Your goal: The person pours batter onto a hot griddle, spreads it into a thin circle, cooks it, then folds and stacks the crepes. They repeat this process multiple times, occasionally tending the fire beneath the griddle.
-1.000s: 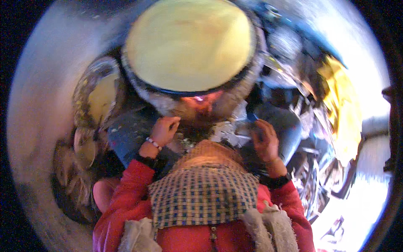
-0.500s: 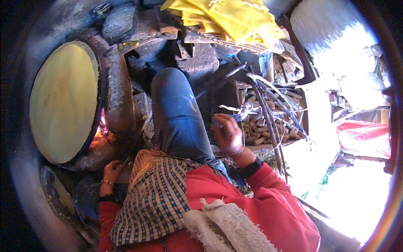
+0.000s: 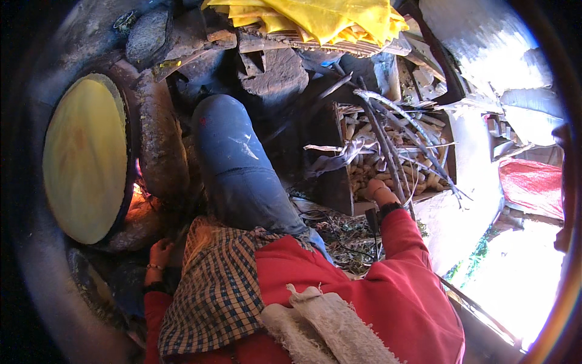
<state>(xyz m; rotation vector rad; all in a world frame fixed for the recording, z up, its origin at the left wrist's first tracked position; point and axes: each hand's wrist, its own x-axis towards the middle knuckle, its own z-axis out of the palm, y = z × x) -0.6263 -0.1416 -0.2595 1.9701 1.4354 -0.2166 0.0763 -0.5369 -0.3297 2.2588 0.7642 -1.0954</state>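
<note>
My right hand reaches into a box of corncobs, at its near edge. Its fingers are hidden among the cobs, so their grip cannot be told. Down at the left, my left hand is closed near the mouth of the stove, its fingers curled; what they hold, if anything, is too small to make out. Above it, a large round griddle carries a pale yellow sheet of batter or flatbread. Fire glows under the griddle's right edge.
Thin dry branches lean across the box, with dry husks beside them. Folded yellow sheets are stacked at the far side. Stone blocks stand beyond my knee. Dry plant scraps litter the ground.
My right hand has moved right and forward, from above the ground beside my knee into the box of corncobs. My left hand stays near the stove. The view has shifted slightly.
</note>
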